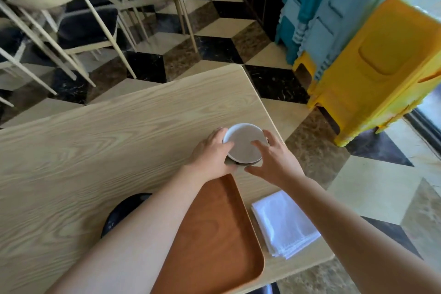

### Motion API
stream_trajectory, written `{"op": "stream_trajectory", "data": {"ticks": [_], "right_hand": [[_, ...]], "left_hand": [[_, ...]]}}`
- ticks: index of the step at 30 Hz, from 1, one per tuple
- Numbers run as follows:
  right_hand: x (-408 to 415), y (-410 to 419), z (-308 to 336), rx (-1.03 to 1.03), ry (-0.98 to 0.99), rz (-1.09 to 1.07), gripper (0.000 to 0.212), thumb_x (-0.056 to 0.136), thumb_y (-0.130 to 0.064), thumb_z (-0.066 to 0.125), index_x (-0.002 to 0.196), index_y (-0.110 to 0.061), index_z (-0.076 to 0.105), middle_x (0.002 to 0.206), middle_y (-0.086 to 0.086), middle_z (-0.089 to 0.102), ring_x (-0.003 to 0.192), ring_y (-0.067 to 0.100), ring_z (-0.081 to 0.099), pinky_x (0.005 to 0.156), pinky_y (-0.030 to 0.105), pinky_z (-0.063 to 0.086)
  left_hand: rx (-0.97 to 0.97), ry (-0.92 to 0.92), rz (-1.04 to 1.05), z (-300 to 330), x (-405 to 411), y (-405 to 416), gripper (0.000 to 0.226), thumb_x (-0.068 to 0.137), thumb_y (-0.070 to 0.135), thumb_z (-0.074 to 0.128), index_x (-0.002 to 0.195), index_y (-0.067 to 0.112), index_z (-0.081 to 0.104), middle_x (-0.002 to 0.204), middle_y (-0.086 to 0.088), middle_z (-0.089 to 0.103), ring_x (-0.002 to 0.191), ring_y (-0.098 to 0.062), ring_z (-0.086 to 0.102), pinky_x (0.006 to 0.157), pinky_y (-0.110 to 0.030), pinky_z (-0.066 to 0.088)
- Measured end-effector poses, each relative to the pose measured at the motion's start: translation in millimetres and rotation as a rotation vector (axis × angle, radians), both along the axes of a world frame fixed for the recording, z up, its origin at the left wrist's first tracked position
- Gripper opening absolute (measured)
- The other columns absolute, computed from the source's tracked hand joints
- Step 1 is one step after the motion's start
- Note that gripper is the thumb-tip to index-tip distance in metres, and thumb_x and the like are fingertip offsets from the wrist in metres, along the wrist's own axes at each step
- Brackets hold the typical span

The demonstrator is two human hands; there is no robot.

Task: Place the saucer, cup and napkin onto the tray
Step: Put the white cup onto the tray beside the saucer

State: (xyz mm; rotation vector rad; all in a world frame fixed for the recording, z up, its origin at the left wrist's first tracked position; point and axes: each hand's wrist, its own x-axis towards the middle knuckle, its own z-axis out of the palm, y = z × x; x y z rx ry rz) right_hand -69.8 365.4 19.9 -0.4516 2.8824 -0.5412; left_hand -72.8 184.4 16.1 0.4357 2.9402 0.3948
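A white cup, seen from above, stands on a dark saucer near the wooden table's far right corner; only a thin edge of the saucer shows. My left hand grips the cup's left side, thumb on the rim. My right hand holds its right side with fingers over the rim. Just in front lies the brown wooden tray, with nothing on it and partly under my left forearm. A folded white napkin rests on the table to the right of the tray.
A dark round object lies left of the tray, half hidden by my left forearm. The table's right edge runs close to the cup. Stacked yellow and blue plastic stools stand to the right, pale chairs at the back left.
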Motion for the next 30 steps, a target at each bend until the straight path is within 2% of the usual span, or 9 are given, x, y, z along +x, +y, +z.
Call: {"op": "stream_trajectory", "data": {"ticks": [8,13,17,20,24,30], "right_hand": [[3.6,-4.2,9.1,-0.089,-0.033,0.065,0.069,0.071,-0.032,0.075,0.131,-0.016,0.046,0.149,0.010,0.030,0.125,0.031,0.043,0.098,0.042,0.042],[9.8,-14.7,28.4,-0.195,-0.018,0.138,0.081,0.064,-0.035,0.080,0.134,-0.020,0.042,0.148,0.005,0.036,0.122,0.030,0.050,0.093,0.044,0.046],[21.7,-28.9,33.9,-0.221,-0.045,0.256,0.088,0.062,-0.034,0.081,0.137,-0.022,0.036,0.148,0.004,0.036,0.124,0.030,0.048,0.096,0.044,0.046],[31.1,-41.0,31.2,-0.208,-0.085,0.326,0.091,0.064,-0.032,0.080,0.140,-0.023,0.030,0.150,-0.001,0.032,0.127,0.026,0.044,0.098,0.042,0.044],[40.9,-46.6,20.9,-0.168,-0.110,0.391,0.091,0.068,-0.034,0.076,0.142,-0.018,0.025,0.152,0.000,0.027,0.133,0.022,0.037,0.103,0.030,0.033],[49.4,-40.5,11.7,-0.106,-0.155,0.410,0.097,0.065,-0.036,0.078,0.143,-0.018,0.021,0.152,0.000,0.027,0.133,0.021,0.036,0.103,0.032,0.035]], "left_hand": [[0.206,0.086,0.099,5.6,24.0,-10.1,0.052,0.066,0.030,0.082,0.109,0.005,0.066,0.125,-0.017,0.053,0.119,-0.033,0.045,0.098,-0.042,0.041],[0.249,0.194,0.207,20.3,57.3,-30.6,0.053,0.060,0.032,0.085,0.101,0.004,0.069,0.119,-0.018,0.059,0.113,-0.036,0.051,0.097,-0.042,0.042],[0.224,0.240,0.288,22.0,92.1,-44.7,0.053,0.058,0.036,0.085,0.100,0.008,0.070,0.114,-0.014,0.062,0.105,-0.032,0.055,0.090,-0.037,0.045],[0.213,0.225,0.349,17.8,116.5,-52.0,0.051,0.060,0.037,0.083,0.101,0.009,0.070,0.114,-0.010,0.062,0.105,-0.029,0.056,0.088,-0.033,0.046],[0.197,0.185,0.396,9.5,139.0,-52.9,0.049,0.064,0.038,0.080,0.101,0.008,0.069,0.117,-0.010,0.063,0.108,-0.027,0.057,0.083,-0.036,0.052],[0.210,0.152,0.427,0.2,155.1,-43.6,0.051,0.064,0.040,0.080,0.103,0.009,0.069,0.118,-0.010,0.063,0.113,-0.026,0.055,0.090,-0.036,0.050]]}}
